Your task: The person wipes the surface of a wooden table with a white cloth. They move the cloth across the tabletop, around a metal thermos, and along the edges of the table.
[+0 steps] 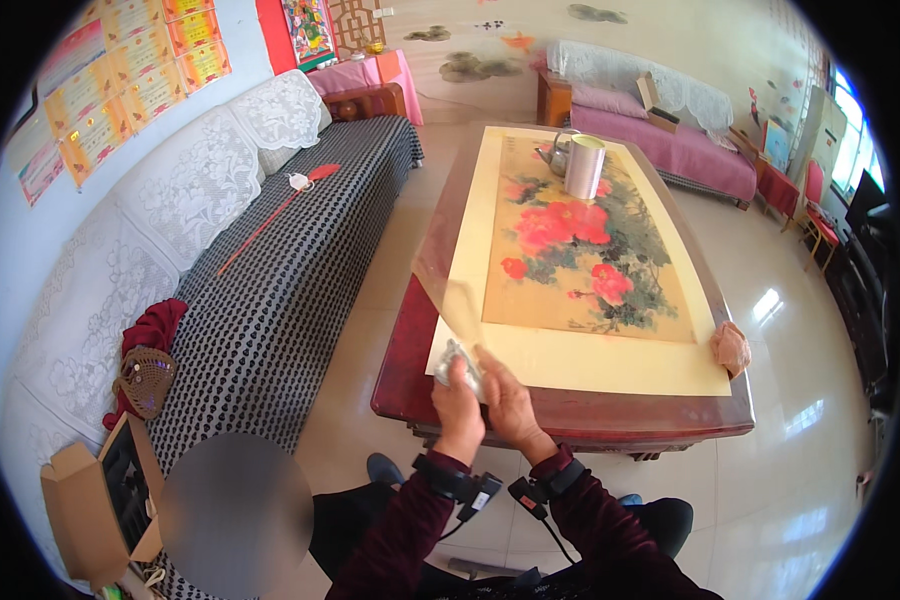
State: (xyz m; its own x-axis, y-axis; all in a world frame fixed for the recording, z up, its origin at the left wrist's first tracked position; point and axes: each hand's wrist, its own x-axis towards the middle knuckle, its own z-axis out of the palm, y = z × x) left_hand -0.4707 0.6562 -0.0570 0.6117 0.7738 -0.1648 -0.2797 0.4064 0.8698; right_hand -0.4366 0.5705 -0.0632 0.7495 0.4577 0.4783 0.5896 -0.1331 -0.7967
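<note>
My left hand [459, 409] grips a crumpled grey-white cloth [450, 361] above the near left corner of a dark red wooden table [562, 409]. Close beside it, my right hand [510, 409] has its fingers on a lifted clear sheet [457, 300], which is folded back at that corner; how firmly it grips is partly hidden. A painting of red peonies with a cream border [592, 367] lies flat on the table. On its far end a silver cylindrical canister [584, 169] stands next to a metal teapot [553, 159]. A crumpled pinkish-brown cloth [730, 349] rests at the near right edge.
To the left is a long sofa with a black-and-grey patterned cover [270, 300], holding a red fly swatter [262, 229], a woven bag [146, 381] and an open cardboard box [82, 510]. A pink-covered sofa [660, 146] stands beyond the table. A blurred round patch hides the lower left.
</note>
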